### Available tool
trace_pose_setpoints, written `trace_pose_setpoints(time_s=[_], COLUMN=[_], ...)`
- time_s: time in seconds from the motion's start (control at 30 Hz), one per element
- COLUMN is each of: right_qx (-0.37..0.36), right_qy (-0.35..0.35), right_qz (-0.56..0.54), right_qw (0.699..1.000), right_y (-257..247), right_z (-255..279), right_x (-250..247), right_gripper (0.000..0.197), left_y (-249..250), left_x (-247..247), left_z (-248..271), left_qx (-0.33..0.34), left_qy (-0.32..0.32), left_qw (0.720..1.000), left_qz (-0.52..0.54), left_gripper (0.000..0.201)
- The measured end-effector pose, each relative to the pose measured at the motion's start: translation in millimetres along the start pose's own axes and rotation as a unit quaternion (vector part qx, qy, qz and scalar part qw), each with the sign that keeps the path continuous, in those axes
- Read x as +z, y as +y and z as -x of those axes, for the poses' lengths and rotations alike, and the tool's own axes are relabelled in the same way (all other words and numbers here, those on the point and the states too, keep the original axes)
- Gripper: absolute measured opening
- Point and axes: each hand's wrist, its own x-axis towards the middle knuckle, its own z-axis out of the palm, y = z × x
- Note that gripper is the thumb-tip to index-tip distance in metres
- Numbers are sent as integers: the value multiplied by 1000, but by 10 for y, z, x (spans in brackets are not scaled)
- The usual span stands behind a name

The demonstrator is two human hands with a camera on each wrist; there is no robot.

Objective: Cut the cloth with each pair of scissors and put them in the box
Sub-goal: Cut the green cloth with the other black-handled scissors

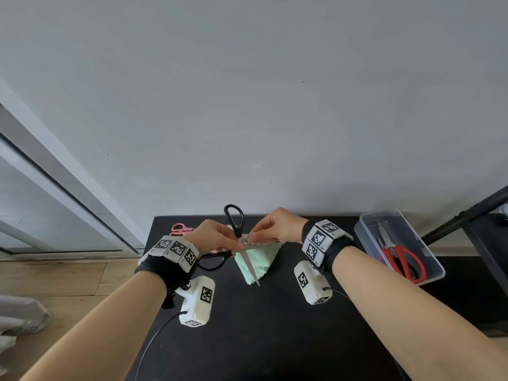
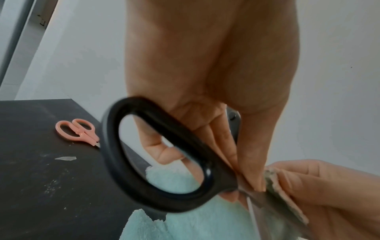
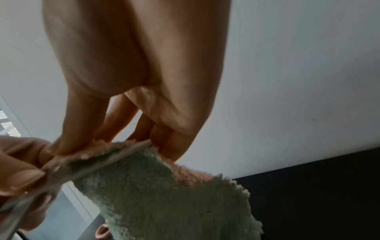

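Black scissors (image 1: pixel 234 220) are spread wide over the table, one blade pointing down toward me and the other pointing right along the cloth's top edge. My left hand (image 1: pixel 235 243) grips them near the pivot; in the left wrist view one handle loop (image 2: pixel 156 162) hangs in front of that hand (image 2: pixel 252 178). The mint-green cloth (image 1: pixel 258 262) hangs from my right hand (image 1: pixel 254 237), which pinches its pinkish upper edge. In the right wrist view the right hand (image 3: pixel 115 139) holds the cloth (image 3: pixel 164 194) with a blade (image 3: pixel 98 164) lying against it.
Small pink scissors (image 1: pixel 180 229) lie at the table's far left corner. A clear plastic box (image 1: pixel 428 259) stands at the right with red-handled scissors (image 1: pixel 404 259) inside. The black table (image 1: pixel 275 339) meets the wall behind, with its edge to the left. A black stand rises at the far right.
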Motion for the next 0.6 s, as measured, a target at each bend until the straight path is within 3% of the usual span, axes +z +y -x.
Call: trace_pose_setpoints(time_s=[0.17,0.6], right_qx=[0,-4], right_qy=[-19,-24], right_qz=[-3,115], right_qw=[1000,993], right_y=[-57,-122], right_z=[-7,-66], right_x=[33,31], right_gripper=[15,17], left_y=[23,56], left_x=[-6,-45], left_z=[-6,-32], left_qx=[11,62], left_qy=[2,30], left_qw=[1000,996], left_qz=[-8,-63], left_gripper=[15,7])
